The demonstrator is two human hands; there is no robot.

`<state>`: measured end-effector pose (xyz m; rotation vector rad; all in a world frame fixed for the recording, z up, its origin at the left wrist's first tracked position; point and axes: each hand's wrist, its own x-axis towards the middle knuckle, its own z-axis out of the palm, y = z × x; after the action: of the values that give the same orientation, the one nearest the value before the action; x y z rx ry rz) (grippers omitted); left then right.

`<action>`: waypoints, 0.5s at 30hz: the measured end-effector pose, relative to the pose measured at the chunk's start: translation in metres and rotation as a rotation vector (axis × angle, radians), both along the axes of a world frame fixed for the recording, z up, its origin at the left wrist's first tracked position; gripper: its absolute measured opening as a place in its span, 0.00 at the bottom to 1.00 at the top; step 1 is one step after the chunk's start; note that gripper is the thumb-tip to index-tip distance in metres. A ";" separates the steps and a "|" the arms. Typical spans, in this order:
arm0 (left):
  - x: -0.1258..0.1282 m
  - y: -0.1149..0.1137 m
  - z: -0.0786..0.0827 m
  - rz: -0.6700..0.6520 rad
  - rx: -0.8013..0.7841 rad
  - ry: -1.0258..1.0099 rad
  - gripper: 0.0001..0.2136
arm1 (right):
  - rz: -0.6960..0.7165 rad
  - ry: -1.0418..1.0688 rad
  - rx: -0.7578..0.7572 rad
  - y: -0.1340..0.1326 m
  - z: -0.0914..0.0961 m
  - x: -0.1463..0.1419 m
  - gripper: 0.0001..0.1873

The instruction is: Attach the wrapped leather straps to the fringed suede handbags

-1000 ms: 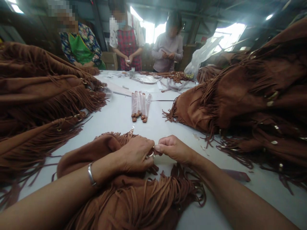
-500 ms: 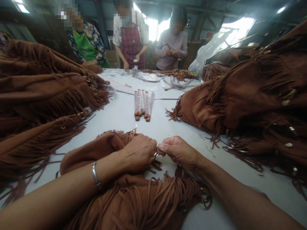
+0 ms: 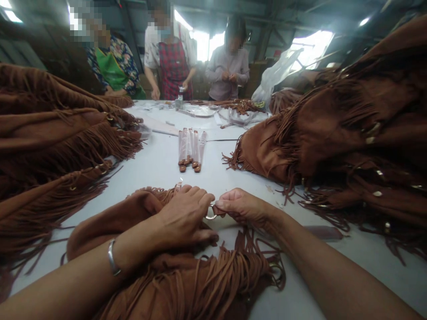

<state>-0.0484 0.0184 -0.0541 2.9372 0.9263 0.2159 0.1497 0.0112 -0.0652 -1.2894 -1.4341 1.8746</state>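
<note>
Both bare forearms reaching in from the bottom corners, hands close together above the near part of the table. Left hand (image 3: 185, 215) lying over a fold of a brown fringed suede bag (image 3: 113, 226), fingers bent forward, a plain metal bangle (image 3: 111, 258) around the wrist; no telling from this view whether clamped on anything. Right hand (image 3: 242, 206) pinched at thumb and forefinger on a small metal ring (image 3: 210, 214), the ring sitting in the narrow gap between the two hands, touching the right fingers. Bag bunched under and beside the left hand, its long fringe (image 3: 207, 275) spilling toward the wearer beneath both forearms. Compared with half a second earlier, the ring more exposed, no longer mostly buried at the fingertips; the hands slightly further apart, the left one flatter across the suede. Beyond the hands, a row of pale straps with brown tips (image 3: 190, 151) on the white table (image 3: 156, 173), a heap of matching fringed bags (image 3: 50, 129) to the left, another heap (image 3: 333, 120) to the right. At the far edge, a co-worker in a green apron (image 3: 111, 73), a co-worker in a red plaid apron (image 3: 173, 66), and a co-worker in a pale long-sleeved top (image 3: 227, 73), a white plastic bag (image 3: 275, 75) further right.
</note>
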 end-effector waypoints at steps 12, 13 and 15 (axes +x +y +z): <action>0.000 0.044 0.008 0.037 -0.164 0.048 0.11 | 0.030 -0.698 0.663 -0.003 0.031 0.059 0.33; 0.002 0.045 0.009 0.052 -0.169 0.065 0.11 | 0.032 -0.788 0.624 -0.011 0.032 0.068 0.31; 0.006 0.048 0.011 0.043 -0.171 0.115 0.11 | -0.047 -0.928 0.557 -0.029 0.029 0.083 0.18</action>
<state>-0.0428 0.0668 -0.0430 2.7990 0.9701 -0.0297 0.2323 -0.0182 -0.0362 -1.9276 -2.1079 0.6878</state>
